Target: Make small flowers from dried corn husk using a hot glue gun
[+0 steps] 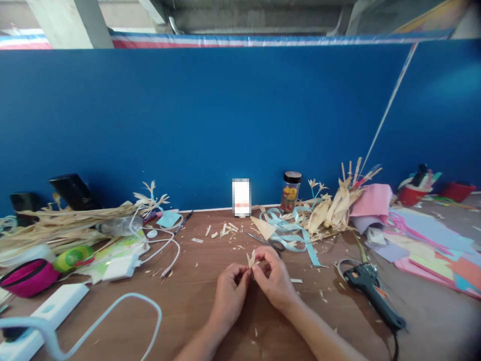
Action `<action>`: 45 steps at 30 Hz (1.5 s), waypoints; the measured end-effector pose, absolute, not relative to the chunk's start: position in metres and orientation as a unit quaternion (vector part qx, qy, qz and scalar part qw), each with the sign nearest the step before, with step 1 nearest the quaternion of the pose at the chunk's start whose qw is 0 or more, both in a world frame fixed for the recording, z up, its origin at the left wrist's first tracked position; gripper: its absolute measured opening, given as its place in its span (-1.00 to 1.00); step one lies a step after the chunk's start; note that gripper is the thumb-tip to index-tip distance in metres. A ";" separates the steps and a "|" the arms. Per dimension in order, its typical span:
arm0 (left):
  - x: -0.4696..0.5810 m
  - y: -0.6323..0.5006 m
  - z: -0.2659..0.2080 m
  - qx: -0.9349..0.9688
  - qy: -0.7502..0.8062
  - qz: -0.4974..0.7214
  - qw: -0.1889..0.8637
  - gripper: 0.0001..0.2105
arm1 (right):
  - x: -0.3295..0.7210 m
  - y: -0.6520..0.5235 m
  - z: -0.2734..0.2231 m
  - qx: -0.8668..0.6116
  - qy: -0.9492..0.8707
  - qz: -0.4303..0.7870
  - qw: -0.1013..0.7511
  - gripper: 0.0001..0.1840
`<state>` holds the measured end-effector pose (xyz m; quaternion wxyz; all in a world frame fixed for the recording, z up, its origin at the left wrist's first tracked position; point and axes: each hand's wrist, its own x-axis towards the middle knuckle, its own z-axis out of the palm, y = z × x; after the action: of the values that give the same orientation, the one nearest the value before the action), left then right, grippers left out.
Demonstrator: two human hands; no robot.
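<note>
1. While my left grip (pixel 232 291) and right grip (pixel 274 276) meet at the fingertips, both are narrow, pinching a small husk (pixel 251 258) between them.
2. The husk is in front of me over the desk (pixel 195 321); whether its base touches, I cannot tell.
3. Its long axis runs roughly upright in my view, forked tips pointing up, lower end hidden in my fingers.
4. I judge the step to be shaping or joining by finger; the next move calls for one grip steadying the base while the other works lightly.
5. Just beyond lie the scissors (pixel 277 245), then ribbon (pixel 300 244); the glue gun (pixel 370 288) rests to my right.
</note>
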<state>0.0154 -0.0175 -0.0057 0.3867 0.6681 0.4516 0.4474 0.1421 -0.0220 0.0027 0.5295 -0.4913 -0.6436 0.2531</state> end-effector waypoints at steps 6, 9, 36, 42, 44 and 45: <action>0.015 -0.017 -0.008 0.671 0.456 0.437 0.389 -0.75 | 0.143 -0.022 0.003 -0.495 -0.645 0.251 0.525 -0.90; 0.015 -0.018 -0.006 0.674 0.445 0.439 0.395 -0.76 | 0.143 -0.022 0.004 -0.494 -0.643 0.247 0.530 -0.90; 0.015 -0.014 -0.011 0.650 0.472 0.444 0.397 -0.78 | 0.140 -0.023 0.003 -0.475 -0.675 0.216 0.522 -0.86; 0.015 -0.014 -0.010 0.620 0.470 0.456 0.431 -0.76 | 0.139 -0.023 0.002 -0.471 -0.684 0.196 0.522 -0.83; 0.015 -0.014 -0.010 0.614 0.471 0.455 0.441 -0.76 | 0.139 -0.024 0.003 -0.466 -0.687 0.196 0.522 -0.82; 0.015 -0.014 -0.011 0.612 0.472 0.455 0.443 -0.76 | 0.139 -0.024 0.003 -0.464 -0.689 0.198 0.521 -0.82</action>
<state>0.0145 -0.0138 -0.0106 0.4426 0.6116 0.4721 0.4552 0.1394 -0.0240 0.0032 0.5207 -0.4641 -0.6888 0.1976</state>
